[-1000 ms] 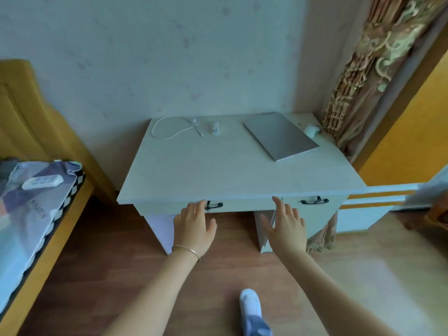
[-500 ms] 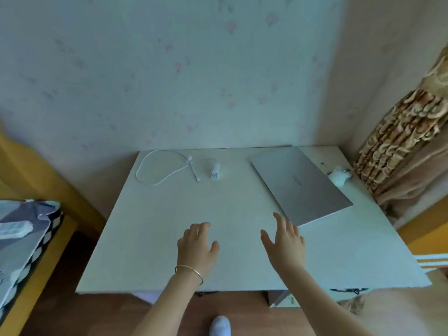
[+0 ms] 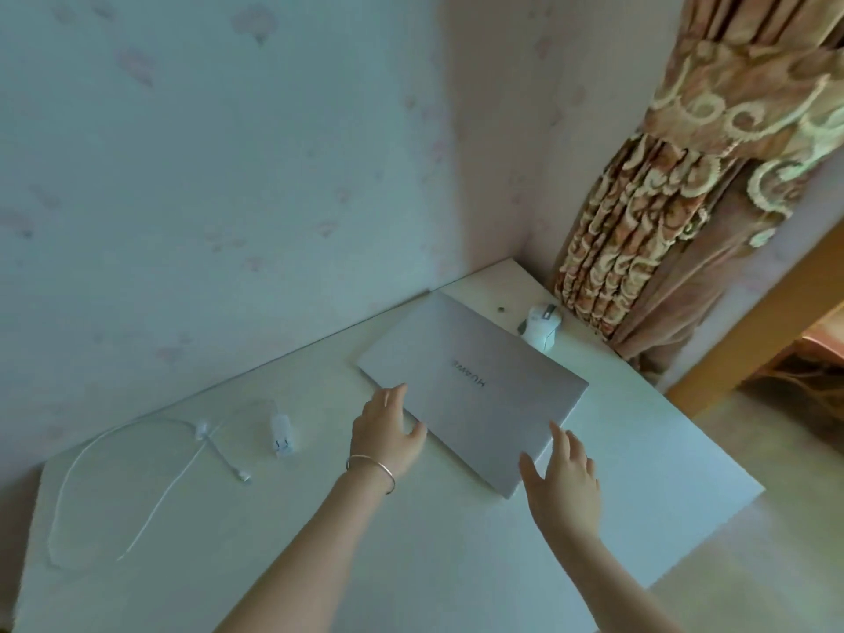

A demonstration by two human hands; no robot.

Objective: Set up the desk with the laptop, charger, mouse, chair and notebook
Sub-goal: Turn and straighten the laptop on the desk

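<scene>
On the far left of the pale white wooden table [image 3: 456, 564] lies a thin white charging cable [image 3: 137, 486] in a loose loop, with a small white plug-in charger block [image 3: 282, 434] just beside its right end. Further right, the left hand [image 3: 387, 434], a thin metal bangle at its wrist, has its fingers [image 3: 388, 397] spread apart at the near left edge of the flat, closed silver laptop [image 3: 475, 390]; whether they touch it cannot be told. The right hand [image 3: 564, 482] reaches for the laptop's near corner, fingers likewise apart and gripping nothing. Beyond the laptop, near the patterned brown curtain [image 3: 662, 212], sits a small white computer mouse [image 3: 541, 325]. By my reading the setup has hardly begun: the laptop is unopened, the charger unconnected, and no chair or notebook is in view.
</scene>
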